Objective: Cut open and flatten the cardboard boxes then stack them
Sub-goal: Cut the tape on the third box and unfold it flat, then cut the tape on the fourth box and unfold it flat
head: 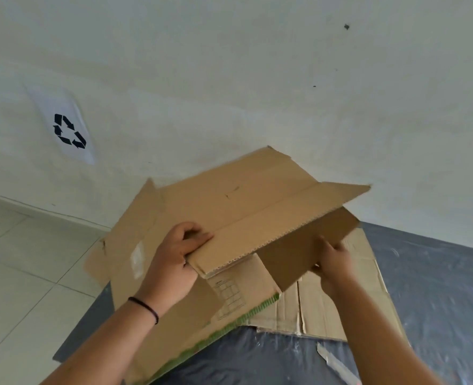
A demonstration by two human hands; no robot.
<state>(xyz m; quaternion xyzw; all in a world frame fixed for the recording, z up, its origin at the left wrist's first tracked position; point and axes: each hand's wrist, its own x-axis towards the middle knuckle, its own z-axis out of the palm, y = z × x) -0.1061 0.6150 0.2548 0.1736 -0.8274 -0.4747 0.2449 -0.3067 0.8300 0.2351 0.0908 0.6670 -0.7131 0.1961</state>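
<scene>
Fingers: those of the left hand (178,252) curl over the near left corner of the flattened cardboard box (257,207), thumb beneath, a firm grip; those of the right hand (331,258) pinch a hanging flap at the sheet's right underside, mostly hidden behind it. Item held: one brown corrugated box, cut open and pressed into a creased sheet, carried in the air above the stack of flattened cardboard (326,295) lying on the dark plastic floor sheet (437,287) near the white wall (229,65). Condition: plain kraft face, one long fold line across, fluted edge exposed along the near side, right flap drooping and unflattened. Step in hand, by my judgement: laying it on the stack. To do it well, fold the loose flap flat first, square the edges with the pieces below, lower it level and press it down. Stack below: several pieces, one with a green printed edge and a printed table. Also present: recycling sign (68,132) on the wall, a wristband on the left wrist.
</scene>
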